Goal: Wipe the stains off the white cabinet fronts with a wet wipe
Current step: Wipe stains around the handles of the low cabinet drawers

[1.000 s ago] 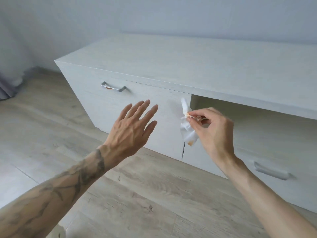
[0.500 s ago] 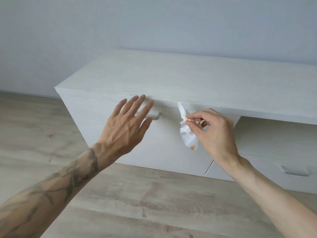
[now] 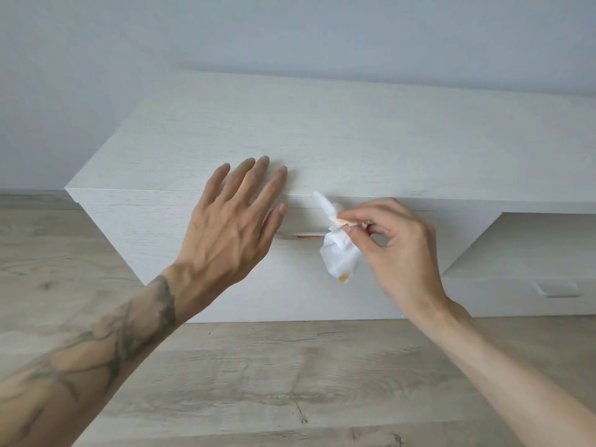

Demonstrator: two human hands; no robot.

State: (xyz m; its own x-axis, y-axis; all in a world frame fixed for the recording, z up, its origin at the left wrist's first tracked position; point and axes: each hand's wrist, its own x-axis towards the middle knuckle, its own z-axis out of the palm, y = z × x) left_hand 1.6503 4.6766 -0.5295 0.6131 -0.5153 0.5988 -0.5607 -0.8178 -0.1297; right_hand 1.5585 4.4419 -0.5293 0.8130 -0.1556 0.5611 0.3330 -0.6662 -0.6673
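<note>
A low white cabinet (image 3: pixel 354 137) stands against the wall. My right hand (image 3: pixel 396 250) pinches a crumpled white wet wipe (image 3: pixel 340 253) with orange smears, held in front of the left cabinet front (image 3: pixel 154 240). That front's metal handle (image 3: pixel 303 236) shows an orange stain and is partly hidden by the wipe and my left hand. My left hand (image 3: pixel 232 224) is flat with fingers spread, fingertips reaching over the cabinet's top front edge.
To the right the cabinet has a recessed section with a lower drawer front and its own handle (image 3: pixel 556 288). A light wood floor (image 3: pixel 290 382) runs under my arms. A pale wall (image 3: pixel 290 33) rises behind the cabinet.
The view has swung to face the cabinet more squarely. My left hand rose to the top edge of the left front. My right hand kept the wipe and stayed near the handle.
</note>
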